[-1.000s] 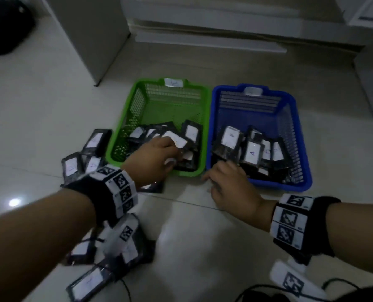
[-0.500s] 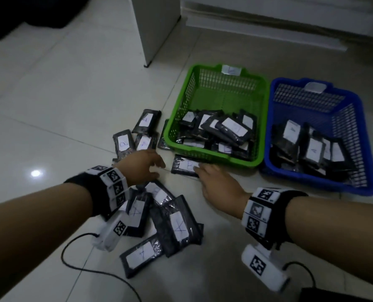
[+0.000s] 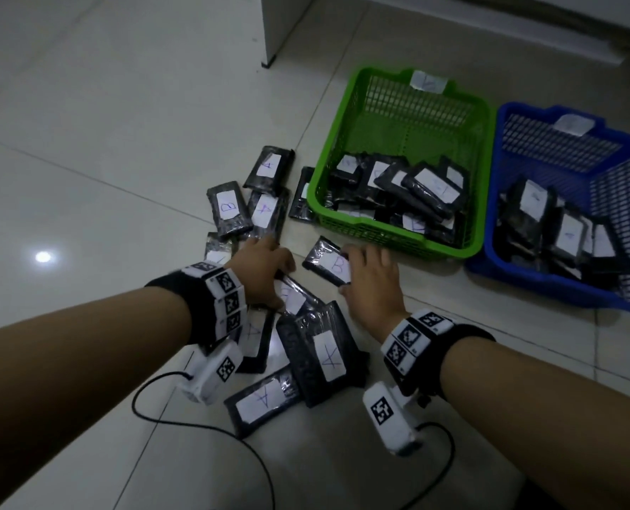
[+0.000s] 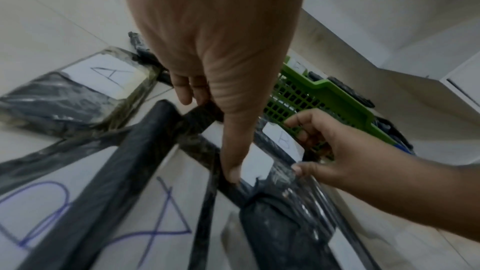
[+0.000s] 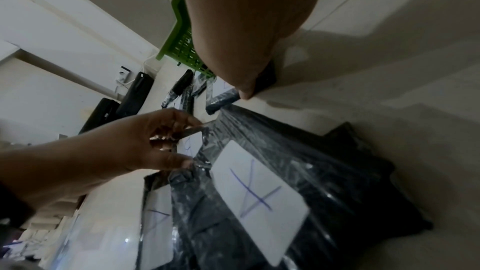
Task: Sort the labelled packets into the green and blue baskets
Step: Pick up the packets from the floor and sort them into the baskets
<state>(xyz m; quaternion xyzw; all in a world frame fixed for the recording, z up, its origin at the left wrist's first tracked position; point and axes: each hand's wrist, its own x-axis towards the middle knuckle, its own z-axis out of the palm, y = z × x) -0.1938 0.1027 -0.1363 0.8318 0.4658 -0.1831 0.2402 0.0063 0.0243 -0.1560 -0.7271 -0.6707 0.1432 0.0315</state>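
Right hand point(image 3: 370, 279) pinches B packet point(image 3: 328, 265) on floor | long axis 10-to-4 o'clock | green basket point(image 3: 361, 230) at 1 o'clock, nearer this hand | left hand point(image 3: 265, 270) pinches another packet point(image 3: 295, 294).

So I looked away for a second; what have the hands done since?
Both hands left the baskets for the floor pile. The right hand has taken hold of a B packet; the left hand grips another packet. Green basket and blue basket look unchanged.
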